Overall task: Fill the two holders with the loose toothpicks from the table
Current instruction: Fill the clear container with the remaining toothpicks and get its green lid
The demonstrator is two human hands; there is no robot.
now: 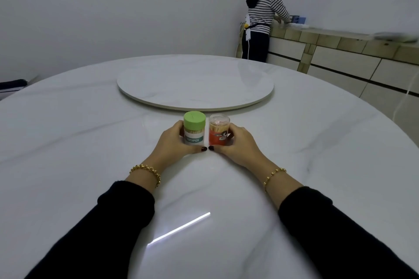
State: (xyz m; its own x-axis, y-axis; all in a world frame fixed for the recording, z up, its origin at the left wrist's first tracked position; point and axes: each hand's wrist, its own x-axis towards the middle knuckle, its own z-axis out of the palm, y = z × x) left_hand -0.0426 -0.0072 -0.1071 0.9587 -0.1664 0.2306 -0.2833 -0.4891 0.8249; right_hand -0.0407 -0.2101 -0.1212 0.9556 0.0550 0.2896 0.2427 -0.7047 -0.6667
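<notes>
left hand (174, 142), fingers curled round an upright white plastic cylindrical holder with green lid (194, 130); just right of it, a clear-lidded, red-labelled cylindrical holder (219, 131), gripped by the right hand (241, 146). both stand on the white marble desk (90, 142) between the hands, lids on, toothpicks visible inside; no loose ones in view. risk: standing so close, one tilted holder may topple the other.

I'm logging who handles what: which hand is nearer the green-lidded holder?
Left. The left hand grips the green-lidded holder from its left side. The right hand is farther right, gripping the red holder that stands beside it.
</notes>
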